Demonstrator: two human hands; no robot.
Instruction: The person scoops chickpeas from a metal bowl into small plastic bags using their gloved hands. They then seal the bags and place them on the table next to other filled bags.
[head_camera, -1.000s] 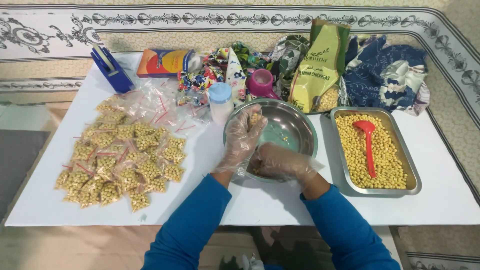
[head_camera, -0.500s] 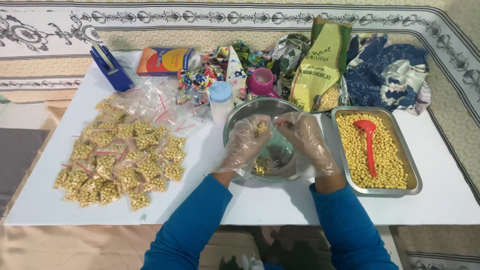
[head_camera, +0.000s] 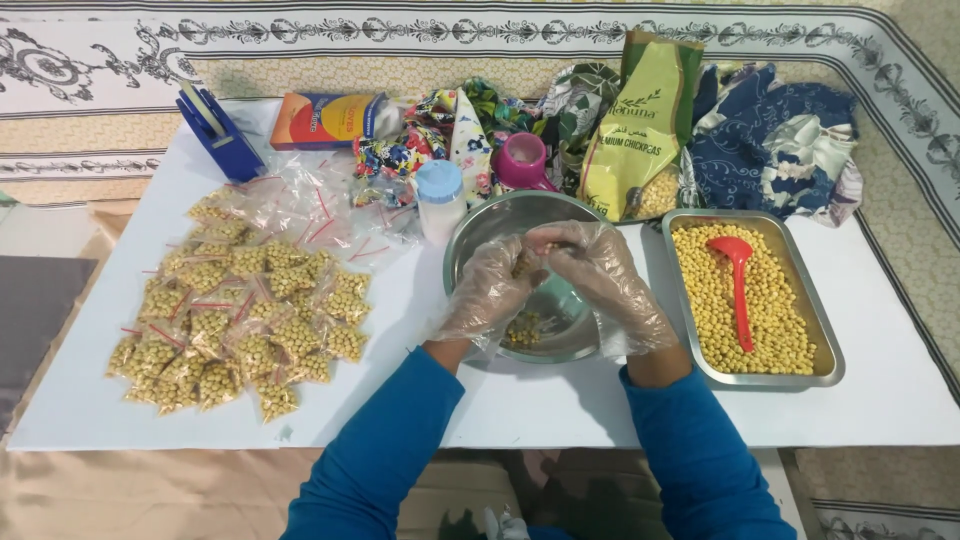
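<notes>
Chickpeas in a small clear bag (head_camera: 528, 262) are pinched between both gloved hands, left hand (head_camera: 487, 292) and right hand (head_camera: 610, 280), over the steel bowl (head_camera: 478, 240); light, limp and slippery, the bag seems best gripped at its neck.

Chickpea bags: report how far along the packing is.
Done: a large heap of small clear plastic bags filled with chickpeas lies on the white table. In hand: the gloved left hand and right hand hold a small bag of chickpeas over the round steel bowl. Left: the rectangular steel tray is full of loose chickpeas, and empty bags remain.
</notes>
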